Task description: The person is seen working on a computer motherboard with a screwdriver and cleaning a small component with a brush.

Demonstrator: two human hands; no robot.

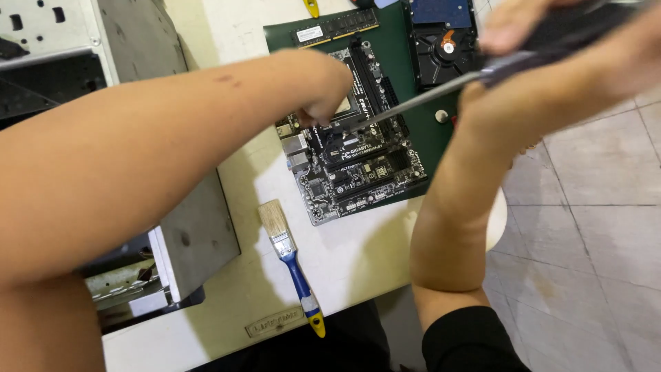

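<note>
A black motherboard (358,169) lies on a green mat (396,52) on the white table. My left hand (327,93) reaches across and rests, fingers curled, on the board near its processor socket; I cannot tell whether it grips anything. My right hand (544,62) is raised at the upper right, blurred, closed around the dark handle of a screwdriver (427,100). The long metal shaft slants down to the left, and its tip is at the socket area beside my left hand.
A grey computer case (138,41) lies open on the left. A paintbrush with a blue handle (289,255) rests on the white table (358,255) in front of the board. A memory stick (337,27) and a hard drive (444,48) lie at the mat's far end. Tiled floor lies to the right.
</note>
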